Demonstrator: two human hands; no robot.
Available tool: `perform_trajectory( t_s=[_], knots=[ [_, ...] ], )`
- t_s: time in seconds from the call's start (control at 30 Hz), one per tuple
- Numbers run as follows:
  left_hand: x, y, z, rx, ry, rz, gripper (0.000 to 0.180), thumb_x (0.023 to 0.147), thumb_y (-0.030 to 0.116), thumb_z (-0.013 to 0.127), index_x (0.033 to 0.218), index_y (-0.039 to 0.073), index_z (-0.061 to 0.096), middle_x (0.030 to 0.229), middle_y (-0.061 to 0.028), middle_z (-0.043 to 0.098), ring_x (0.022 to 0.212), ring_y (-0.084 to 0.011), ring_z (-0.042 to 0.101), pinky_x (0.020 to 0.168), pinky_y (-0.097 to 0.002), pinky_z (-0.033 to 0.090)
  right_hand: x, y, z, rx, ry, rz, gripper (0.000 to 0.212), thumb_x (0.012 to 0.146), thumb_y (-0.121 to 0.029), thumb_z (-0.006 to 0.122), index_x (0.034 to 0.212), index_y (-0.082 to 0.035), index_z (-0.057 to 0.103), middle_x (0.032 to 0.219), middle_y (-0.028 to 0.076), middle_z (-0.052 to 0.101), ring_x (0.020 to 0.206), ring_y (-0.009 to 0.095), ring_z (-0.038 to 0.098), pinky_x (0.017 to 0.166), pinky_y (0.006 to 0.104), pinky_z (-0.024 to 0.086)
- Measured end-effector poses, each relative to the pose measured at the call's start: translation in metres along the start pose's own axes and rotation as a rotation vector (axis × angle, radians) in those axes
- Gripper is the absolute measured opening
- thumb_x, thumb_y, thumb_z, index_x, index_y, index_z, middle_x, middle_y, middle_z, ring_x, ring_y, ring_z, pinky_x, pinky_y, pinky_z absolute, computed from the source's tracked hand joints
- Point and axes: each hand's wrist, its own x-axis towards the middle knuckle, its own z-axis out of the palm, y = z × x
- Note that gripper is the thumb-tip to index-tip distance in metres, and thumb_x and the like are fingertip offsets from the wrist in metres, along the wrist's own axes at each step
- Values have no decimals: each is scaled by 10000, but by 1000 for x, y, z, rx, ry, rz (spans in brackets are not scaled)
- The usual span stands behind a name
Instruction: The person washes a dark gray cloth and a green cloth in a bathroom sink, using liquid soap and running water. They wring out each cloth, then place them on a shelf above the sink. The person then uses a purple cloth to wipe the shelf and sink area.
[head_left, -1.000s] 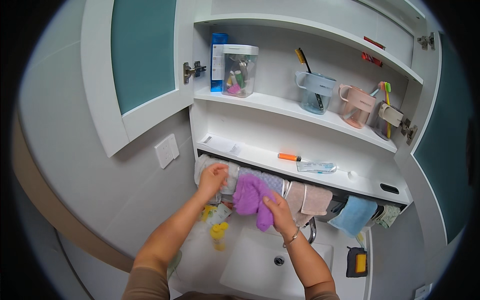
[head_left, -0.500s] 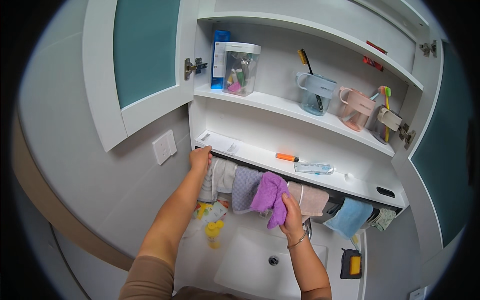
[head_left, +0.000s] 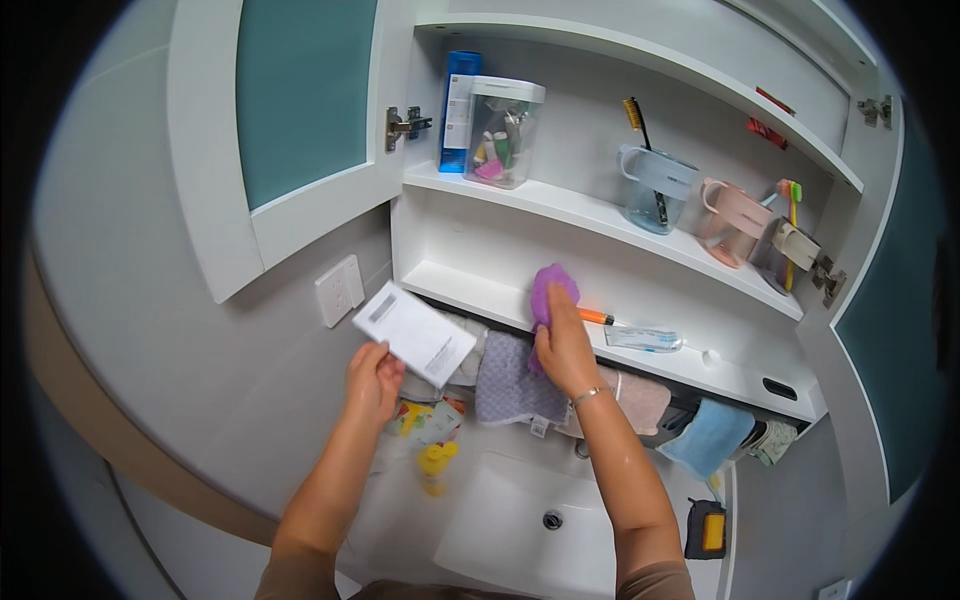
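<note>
A flat white box (head_left: pixel 415 333) with small printing is pinched at its lower left edge by my left hand (head_left: pixel 374 381), held up in front of the hanging towels. My right hand (head_left: pixel 566 345) presses a fluffy purple cloth (head_left: pixel 553 290) onto the bottom shelf (head_left: pixel 460 288) of the open cabinet. Just right of that hand on the shelf lie an orange tube (head_left: pixel 595 316) and a crumpled toothpaste tube (head_left: pixel 643 339). Below the shelf edge hang a grey-lilac towel (head_left: pixel 512 385), a pink towel (head_left: pixel 640 402) and a blue towel (head_left: pixel 708 436).
On the middle shelf stand a clear lidded container (head_left: pixel 503 135), a blue box (head_left: pixel 459 110), a blue cup (head_left: pixel 657 190) and a pink cup (head_left: pixel 733 222). Both cabinet doors, the left door (head_left: pixel 305 110) included, stand open. Underneath are a white sink (head_left: pixel 500 520) and a yellow bottle (head_left: pixel 434 462).
My left hand has lifted the white box off the shelf's left end and drawn it nearer. My right hand has raised the purple cloth from before the towels onto the shelf.
</note>
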Motion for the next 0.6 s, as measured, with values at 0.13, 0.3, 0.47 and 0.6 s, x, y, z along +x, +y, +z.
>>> perform_trajectory(
  t_s=[0.13, 0.3, 0.47, 0.6],
  knots=[
    [-44, -3, -34, 4, 5, -10, 70, 862, 90, 529, 804, 74, 493, 725, -51, 578, 584, -121, 552, 506, -219, 452, 11, 10, 34, -170, -294, -55, 469, 770, -70, 504, 1204, 88, 424, 1227, 288, 455, 1162, 401, 417, 1004, 407, 339],
    [-62, -7, -78, 49, 42, -45, 88, 867, 87, 522, 783, 74, 500, 738, -55, 594, 608, -123, 563, 537, -231, 468, 37, 2, 56, -33, -399, -45, 443, 792, -107, 475, 1199, 65, 453, 1229, 248, 480, 1156, 371, 440, 1006, 399, 338],
    [-60, -13, -85, 25, 89, -56, 95, 865, 91, 529, 775, 78, 502, 717, -47, 592, 578, -127, 559, 537, -228, 467, 55, -2, 82, 52, -416, -85, 436, 804, -115, 442, 1202, 61, 468, 1224, 254, 489, 1187, 369, 425, 1022, 395, 324],
    [-55, -13, -84, 30, 108, -84, 93, 862, 92, 540, 775, 80, 507, 705, -40, 587, 569, -124, 561, 534, -230, 471, 60, -9, 73, 7, -508, -106, 624, 791, -268, 557, 1295, 52, 379, 1340, 255, 381, 1268, 349, 348, 1056, 358, 287]
  ],
)
